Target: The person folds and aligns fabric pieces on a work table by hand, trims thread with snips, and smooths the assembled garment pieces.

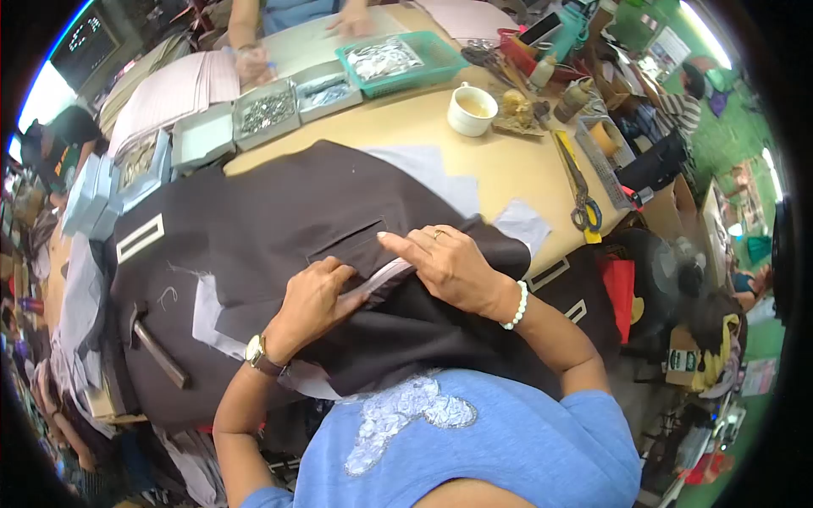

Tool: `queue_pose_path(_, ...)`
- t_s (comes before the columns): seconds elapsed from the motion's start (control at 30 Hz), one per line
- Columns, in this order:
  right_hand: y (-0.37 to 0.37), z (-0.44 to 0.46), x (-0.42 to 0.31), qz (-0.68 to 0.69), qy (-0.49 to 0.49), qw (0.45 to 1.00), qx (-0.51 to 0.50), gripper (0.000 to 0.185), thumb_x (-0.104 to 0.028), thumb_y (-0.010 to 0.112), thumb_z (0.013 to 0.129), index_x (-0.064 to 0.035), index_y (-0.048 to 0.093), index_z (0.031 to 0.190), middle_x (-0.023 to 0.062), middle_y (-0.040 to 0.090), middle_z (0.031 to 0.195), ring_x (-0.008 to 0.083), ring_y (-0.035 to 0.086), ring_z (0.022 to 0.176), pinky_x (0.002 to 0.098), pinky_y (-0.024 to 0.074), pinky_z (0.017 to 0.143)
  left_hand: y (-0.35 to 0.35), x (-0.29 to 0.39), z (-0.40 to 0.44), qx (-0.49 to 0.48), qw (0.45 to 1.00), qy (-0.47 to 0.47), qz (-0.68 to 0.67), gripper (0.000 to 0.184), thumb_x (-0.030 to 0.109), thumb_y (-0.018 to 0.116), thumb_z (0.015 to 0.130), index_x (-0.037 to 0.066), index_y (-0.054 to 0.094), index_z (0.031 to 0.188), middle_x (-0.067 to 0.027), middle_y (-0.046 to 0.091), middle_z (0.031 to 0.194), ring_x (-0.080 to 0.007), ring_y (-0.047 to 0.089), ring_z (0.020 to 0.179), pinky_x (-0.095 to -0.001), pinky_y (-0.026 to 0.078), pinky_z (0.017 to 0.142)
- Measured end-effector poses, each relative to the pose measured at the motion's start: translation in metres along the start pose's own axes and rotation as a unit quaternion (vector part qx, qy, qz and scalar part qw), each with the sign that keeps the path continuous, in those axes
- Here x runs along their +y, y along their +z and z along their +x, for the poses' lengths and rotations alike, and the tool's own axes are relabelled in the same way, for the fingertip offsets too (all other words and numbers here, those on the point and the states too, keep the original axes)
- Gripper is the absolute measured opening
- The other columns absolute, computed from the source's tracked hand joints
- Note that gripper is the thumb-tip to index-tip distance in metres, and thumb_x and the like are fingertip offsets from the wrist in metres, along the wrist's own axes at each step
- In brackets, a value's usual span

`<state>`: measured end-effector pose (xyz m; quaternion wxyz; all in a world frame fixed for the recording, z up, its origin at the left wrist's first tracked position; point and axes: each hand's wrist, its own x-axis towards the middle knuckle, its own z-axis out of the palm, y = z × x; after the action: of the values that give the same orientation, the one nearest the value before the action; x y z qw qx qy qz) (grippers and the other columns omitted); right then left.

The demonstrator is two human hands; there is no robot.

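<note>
A large dark brown cloth (279, 195) covers the front of the table, with a straight welt-like slit (349, 240) in its middle. Just below the slit, a fold shows a pale strip (385, 278). My left hand (315, 303) is closed on the fold's left part, its thumb along the pale strip. At the right end of the fold, my right hand (453, 269) grips the cloth, and its index finger lies beside the slit. The undersides of both hands are hidden. A hammer (158, 349) lies on the cloth at the left.
Scissors (580, 190) lie at the right, near a cup (472, 110). Along the back stand a tray of small metal parts (265, 114) and a green basket (440, 57). Across the table are another person's hands (351, 21). Dark cloth with pale rectangles hangs at right.
</note>
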<state>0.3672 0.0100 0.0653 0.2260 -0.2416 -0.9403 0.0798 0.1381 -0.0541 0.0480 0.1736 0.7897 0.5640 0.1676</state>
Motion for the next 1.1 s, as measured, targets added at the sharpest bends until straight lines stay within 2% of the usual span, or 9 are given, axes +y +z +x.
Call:
queue_pose_path(0.33, -0.053, 0.021, -0.012, -0.036, -0.069, 0.981, 0.177, 0.050, -0.012, 0.061, 0.078, -0.0019, 0.051, 0.126, 0.0052, 0.052, 0.080, 0.0200, 0.056, 0.070, 0.0313, 0.0484, 0.060, -0.031, 0.047, 0.022, -0.069, 0.966, 0.044, -0.244, 0.036, 0.022, 0.075, 0.069, -0.001, 0.061, 0.092, -0.0175, 0.064, 0.088, -0.0334, 0.064, 0.077, -0.0378, 0.051, 0.070)
queue_pose_path(0.47, -0.091, 0.027, -0.009, -0.108, -0.091, 0.969, 0.201, 0.054, -0.007, 0.063, 0.073, -0.0024, 0.051, 0.126, 0.0059, 0.057, 0.084, 0.0193, 0.058, 0.076, 0.0322, 0.0473, 0.060, -0.033, 0.044, 0.028, 0.112, 0.991, 0.058, -0.035, 0.030, 0.004, 0.062, 0.069, 0.005, 0.051, 0.097, -0.0160, 0.057, 0.079, -0.0386, 0.058, 0.071, -0.0478, 0.046, 0.063)
queue_pose_path(0.63, -0.126, 0.024, -0.001, -0.093, -0.007, 0.973, 0.212, 0.069, 0.013, 0.060, 0.065, -0.0030, 0.047, 0.130, 0.0120, 0.063, 0.103, 0.0241, 0.062, 0.081, 0.0363, 0.0489, 0.070, -0.104, 0.015, 0.022, 0.253, 0.962, -0.016, 0.099, 0.028, -0.003, 0.058, 0.067, 0.007, 0.053, 0.093, -0.0130, 0.060, 0.087, -0.0355, 0.058, 0.081, -0.0424, 0.044, 0.070)
queue_pose_path(0.8, -0.119, 0.015, 0.019, -0.116, 0.110, 0.987, 0.017, 0.063, 0.003, 0.062, 0.069, -0.0047, 0.047, 0.130, 0.0159, 0.063, 0.092, 0.0321, 0.061, 0.082, 0.0412, 0.0463, 0.072, -0.124, 0.012, 0.005, 0.098, 0.975, -0.017, 0.198, 0.028, -0.002, 0.060, 0.063, 0.002, 0.049, 0.088, -0.0181, 0.056, 0.077, -0.0373, 0.056, 0.074, -0.0433, 0.042, 0.066)
queue_pose_path(0.83, -0.126, 0.018, 0.026, -0.102, 0.029, 0.987, 0.118, 0.055, 0.003, 0.061, 0.072, -0.0053, 0.050, 0.125, 0.0187, 0.063, 0.093, 0.0349, 0.061, 0.081, 0.0424, 0.0465, 0.072, -0.131, 0.017, 0.003, 0.093, 0.984, -0.025, 0.152, 0.029, 0.002, 0.063, 0.064, 0.002, 0.050, 0.090, -0.0176, 0.056, 0.077, -0.0351, 0.057, 0.073, -0.0415, 0.042, 0.066)
queue_pose_path(0.9, -0.134, 0.029, 0.015, -0.055, 0.114, 0.965, 0.231, 0.045, 0.003, 0.058, 0.075, -0.0048, 0.053, 0.120, 0.0205, 0.062, 0.093, 0.0377, 0.061, 0.082, 0.0427, 0.0467, 0.072, -0.151, 0.035, 0.003, 0.076, 0.995, -0.040, 0.058, 0.032, 0.009, 0.069, 0.067, 0.002, 0.052, 0.094, -0.0167, 0.057, 0.078, -0.0307, 0.058, 0.071, -0.0379, 0.043, 0.066)
queue_pose_path(0.97, -0.131, 0.033, 0.022, -0.047, 0.109, 0.978, 0.173, 0.041, 0.004, 0.057, 0.079, -0.0034, 0.053, 0.119, 0.0195, 0.062, 0.093, 0.0378, 0.061, 0.084, 0.0410, 0.0467, 0.074, -0.157, 0.025, 0.001, 0.056, 0.993, -0.035, -0.094, 0.041, 0.034, 0.066, 0.081, 0.002, 0.057, 0.107, -0.0110, 0.059, 0.077, -0.0199, 0.058, 0.074, -0.0330, 0.044, 0.069)
queue_pose_path(1.03, -0.129, 0.033, 0.036, 0.001, 0.124, 0.983, 0.136, 0.042, 0.005, 0.056, 0.079, -0.0029, 0.052, 0.120, 0.0188, 0.062, 0.094, 0.0363, 0.062, 0.085, 0.0394, 0.0469, 0.075, -0.152, 0.011, 0.002, -0.016, 0.957, -0.068, -0.280, 0.039, 0.032, 0.061, 0.086, 0.001, 0.058, 0.109, -0.0098, 0.062, 0.083, -0.0159, 0.056, 0.077, -0.0303, 0.045, 0.072)
queue_pose_path(1.1, -0.139, 0.032, 0.035, -0.024, 0.110, 0.964, 0.242, 0.055, 0.009, 0.056, 0.077, -0.0066, 0.050, 0.129, 0.0152, 0.061, 0.090, 0.0271, 0.061, 0.080, 0.0340, 0.0465, 0.077, -0.153, 0.009, -0.006, -0.115, 0.967, -0.096, -0.205, 0.036, 0.026, 0.060, 0.087, -0.001, 0.059, 0.111, -0.0083, 0.063, 0.088, -0.0136, 0.055, 0.079, -0.0278, 0.045, 0.075)
